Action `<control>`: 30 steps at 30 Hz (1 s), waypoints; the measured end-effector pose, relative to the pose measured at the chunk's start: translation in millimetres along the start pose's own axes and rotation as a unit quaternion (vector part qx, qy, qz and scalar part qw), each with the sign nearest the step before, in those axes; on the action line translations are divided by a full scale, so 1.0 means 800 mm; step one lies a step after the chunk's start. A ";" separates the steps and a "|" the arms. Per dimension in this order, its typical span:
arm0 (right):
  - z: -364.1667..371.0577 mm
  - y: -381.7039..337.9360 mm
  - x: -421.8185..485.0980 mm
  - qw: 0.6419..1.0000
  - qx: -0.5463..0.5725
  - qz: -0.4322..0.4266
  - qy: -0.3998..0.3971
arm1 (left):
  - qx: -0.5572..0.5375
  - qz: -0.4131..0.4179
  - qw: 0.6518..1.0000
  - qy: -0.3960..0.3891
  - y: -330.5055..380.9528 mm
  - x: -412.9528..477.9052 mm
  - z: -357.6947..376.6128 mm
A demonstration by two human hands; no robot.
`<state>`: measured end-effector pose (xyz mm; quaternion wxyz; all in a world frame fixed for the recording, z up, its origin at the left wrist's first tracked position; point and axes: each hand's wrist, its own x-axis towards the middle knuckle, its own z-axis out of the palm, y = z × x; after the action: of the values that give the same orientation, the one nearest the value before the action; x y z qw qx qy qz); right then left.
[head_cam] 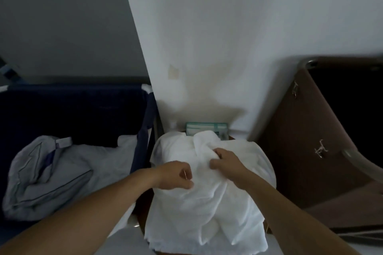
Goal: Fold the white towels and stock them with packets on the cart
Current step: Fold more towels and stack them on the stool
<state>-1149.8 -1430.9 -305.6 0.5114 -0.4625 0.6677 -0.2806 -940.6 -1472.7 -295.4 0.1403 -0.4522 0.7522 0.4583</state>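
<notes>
The right hand [226, 161] bunches a raised fold of the white towel [207, 209], with its fingers curled into the cloth and the thumb closing from below. The left hand [178, 175], just beside it, is curled too. Its fingertips seem to pinch the fabric, though the dim, soft view makes that pinch a fair guess rather than a certainty. The towel lies crumpled under both hands, draped over the top of the cart [142, 205] and hanging off toward the person. Beyond the right hand's knuckles, against the wall, sit the teal-and-white packets [207, 128], partly covered by the towel's far edge. To fold well, I judge the hands should find two corners of one edge rather than grip mid-cloth. They should then move apart until that edge is taut, lift to let the wrinkles drop out, and bring edge to edge. Lifting clear matters, since dragging could snag the packets beyond the fingers.
</notes>
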 end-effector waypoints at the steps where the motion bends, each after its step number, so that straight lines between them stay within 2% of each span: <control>1: -0.007 -0.007 -0.010 1.000 0.008 -0.017 -0.016 | -0.053 -0.011 0.998 0.015 0.006 -0.002 -0.008; 4: -0.027 -0.016 -0.042 0.990 -0.026 -0.018 -0.135 | -0.176 -0.003 0.982 0.070 0.028 0.001 -0.018; 6: -0.030 -0.011 -0.057 0.972 -0.111 0.020 -0.208 | -0.156 0.014 0.984 0.086 0.039 0.010 -0.014; 7: -0.029 -0.007 -0.062 0.968 -0.136 0.032 -0.210 | -0.126 0.020 0.988 0.085 0.043 0.015 -0.008; 9: -0.028 0.000 -0.065 0.981 -0.105 0.046 -0.158 | -0.051 0.018 0.996 0.074 0.041 0.026 0.004; 11: -0.031 0.013 -0.057 0.995 -0.030 0.081 -0.045 | 0.008 0.005 0.998 0.058 0.031 0.031 0.015; 13: -0.035 0.028 -0.044 0.989 0.014 0.131 0.065 | -0.011 -0.009 0.997 0.076 0.013 0.033 0.026; 15: -0.034 0.041 -0.029 0.979 0.047 0.162 0.115 | -0.069 -0.034 0.986 0.149 -0.008 0.035 0.034; 16: -0.030 0.044 -0.022 0.975 0.074 0.169 0.123 | -0.084 -0.049 0.979 0.181 -0.018 0.035 0.037; 18: -0.018 0.046 -0.009 0.964 0.143 0.180 0.133 | -0.090 -0.068 0.974 0.195 -0.029 0.034 0.045; 21: 0.000 0.045 0.005 0.944 0.221 0.180 0.168 | -0.083 -0.044 0.973 0.211 -0.025 0.031 0.055; 25: 0.008 0.034 0.010 0.940 0.256 0.123 0.186 | -0.077 -0.037 0.953 0.289 -0.001 0.038 0.041; 28: -0.007 0.010 -0.007 0.956 0.228 0.055 0.173 | -0.111 -0.070 0.965 0.227 0.017 0.053 0.021; 30: -0.022 0.002 -0.022 0.962 0.244 0.023 0.123 | -0.087 -0.089 0.975 0.184 0.024 0.063 0.017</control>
<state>-1166.1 -1416.3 -294.1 0.5291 -0.2699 0.6472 -0.4778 -986.6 -1486.4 -323.6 0.0000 -0.6043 0.6793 0.4164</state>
